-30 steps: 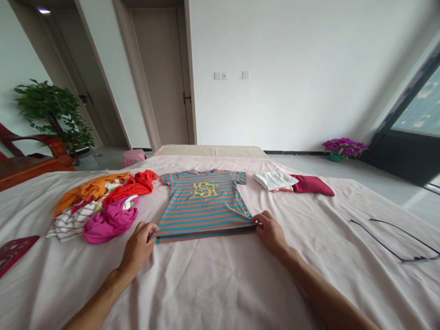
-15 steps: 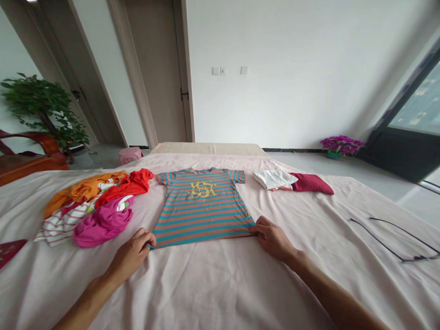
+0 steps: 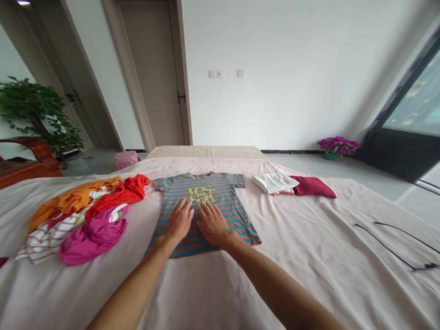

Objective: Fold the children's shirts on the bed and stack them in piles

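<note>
A short-sleeved T-shirt [image 3: 221, 188] with blue and brown stripes and yellow lettering lies spread out, its collar away from me and its hem towards me. My left hand [image 3: 180, 219] rests on the shirt's middle, fingers stretched out. Beside it my right hand [image 3: 212, 224] lies flat on the cloth with its fingers apart. Both sets of fingertips reach the lower part of the yellow print and cover some of it. Neither hand grips anything.
Left of the shirt is a heap of crumpled clothes: orange [image 3: 69, 196], red [image 3: 134, 187], striped white and magenta [image 3: 94, 237]. On the right sit a folded white garment [image 3: 274, 183], a dark red one [image 3: 312, 187] and black-framed glasses [image 3: 396, 248]. A pale pink sheet [image 3: 303, 287] lies underneath.
My hands have let go of the two hem corners and moved inward and up onto the shirt's middle, opening flat. The hem now sits less straight.
</note>
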The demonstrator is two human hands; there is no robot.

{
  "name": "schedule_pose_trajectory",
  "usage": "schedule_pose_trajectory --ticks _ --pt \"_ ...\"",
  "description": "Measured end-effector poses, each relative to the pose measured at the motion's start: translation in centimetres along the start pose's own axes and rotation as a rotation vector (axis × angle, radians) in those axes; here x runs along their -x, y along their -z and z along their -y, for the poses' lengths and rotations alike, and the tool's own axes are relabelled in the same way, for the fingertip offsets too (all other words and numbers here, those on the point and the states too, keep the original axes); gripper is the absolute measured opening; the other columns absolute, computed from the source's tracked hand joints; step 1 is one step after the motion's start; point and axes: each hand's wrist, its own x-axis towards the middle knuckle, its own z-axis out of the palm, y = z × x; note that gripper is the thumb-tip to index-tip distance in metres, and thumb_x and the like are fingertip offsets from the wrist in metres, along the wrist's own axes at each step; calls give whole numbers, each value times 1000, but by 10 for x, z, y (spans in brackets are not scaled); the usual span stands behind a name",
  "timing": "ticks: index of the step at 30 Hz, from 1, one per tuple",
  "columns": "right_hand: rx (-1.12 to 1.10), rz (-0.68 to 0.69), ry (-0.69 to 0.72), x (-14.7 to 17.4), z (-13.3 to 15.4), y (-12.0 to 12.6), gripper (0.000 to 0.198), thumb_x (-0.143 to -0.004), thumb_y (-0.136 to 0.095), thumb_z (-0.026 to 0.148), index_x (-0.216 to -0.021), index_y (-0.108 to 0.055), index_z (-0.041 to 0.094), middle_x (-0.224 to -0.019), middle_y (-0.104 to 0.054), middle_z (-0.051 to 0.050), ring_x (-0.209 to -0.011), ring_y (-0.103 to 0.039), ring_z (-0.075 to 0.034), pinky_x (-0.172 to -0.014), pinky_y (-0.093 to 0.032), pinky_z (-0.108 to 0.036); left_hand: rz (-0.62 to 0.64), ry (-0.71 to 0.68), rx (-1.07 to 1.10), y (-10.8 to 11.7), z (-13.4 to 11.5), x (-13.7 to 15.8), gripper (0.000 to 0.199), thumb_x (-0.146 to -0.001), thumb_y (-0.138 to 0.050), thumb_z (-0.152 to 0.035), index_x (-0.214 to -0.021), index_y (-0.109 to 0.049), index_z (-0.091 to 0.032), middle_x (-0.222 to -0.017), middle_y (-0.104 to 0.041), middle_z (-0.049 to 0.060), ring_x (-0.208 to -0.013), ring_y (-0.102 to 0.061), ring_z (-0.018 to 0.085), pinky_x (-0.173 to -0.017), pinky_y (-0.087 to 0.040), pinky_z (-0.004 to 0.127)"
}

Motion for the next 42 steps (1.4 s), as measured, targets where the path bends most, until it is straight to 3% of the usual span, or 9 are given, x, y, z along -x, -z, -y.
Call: schedule_pose_trajectory --ticks 5,10,14,21,26,30,33,37,42 --pt "112 43 -122 17 -34 -13 66 -99 -33 52 -149 -36 9 -156 -31 -15 -146 -24 -29 -118 -20 -47 71 41 -226 -23 32 30 58 -93 -44 -48 -145 -46 -21 -152 -39 18 -143 -30 37 -114 -25 54" --pt "187 111 -216 32 -86 24 54 -99 -38 45 -140 -50 12 -149 -43 -15 -140 -36 -29 -116 -24 -46 134 -23 -183 2 63 53 54 -93 -44 -50 -139 -53 -24 -150 -44 14 -141 -36 33 -111 -33 49" --pt "144 100 -287 -11 -89 41 48 -102 -25 39 -116 -66 18 -126 -64 -13 -124 -53 -26 -109 -33 -42 72 -21 -110 18 50 7 45 -99 -30 -36 -109 -72 -21 -122 -69 9 -119 -59 24 -108 -38 42" --pt "53 56 -12 -107 -47 -29 54 -99 -33 33 -150 -35 16 -155 -34 -9 -145 -27 -25 -117 -22 -42 46 42 -88 -45 21 -95 48 -98 -28 -23 -137 -54 -12 -141 -55 12 -134 -46 20 -115 -31 34" --pt "96 55 12 -115 -74 -58 60 -99 -33 49 -150 -37 17 -156 -32 -10 -145 -26 -27 -118 -20 -46 74 69 -163 -70 58 -95 55 -96 -37 -46 -143 -49 -19 -151 -41 15 -141 -34 35 -114 -24 53" --pt "153 30 -80 -101 -127 -44 61 -99 -33 48 -150 -36 14 -156 -31 -11 -146 -24 -27 -119 -14 -45 137 115 -259 -61 88 -85 66 -94 -35 -57 -149 -39 -21 -156 -33 17 -144 -28 35 -116 -18 51" --pt "182 57 -185 -97 -153 -29 58 -99 -37 42 -148 -39 12 -155 -33 -12 -146 -24 -26 -120 -12 -43 169 163 -289 -53 89 -85 64 -95 -34 -53 -149 -39 -17 -155 -34 18 -144 -28 33 -116 -18 49" --pt "123 45 -292 -100 -139 -19 52 -95 -45 33 -142 -46 13 -149 -44 -15 -142 -31 -28 -116 -20 -47 145 172 -244 -51 60 -92 56 -96 -37 -41 -143 -47 -13 -151 -41 19 -142 -34 33 -114 -25 47" --pt "-157 69 -97 -85 -90 -20 58 -83 -64 44 -137 -52 26 -136 -56 -7 -126 -47 -26 -105 -36 -39 129 13 -134 -63 31 -86 55 -98 -31 -46 -147 -42 -23 -154 -39 12 -143 -32 30 -116 -23 46"
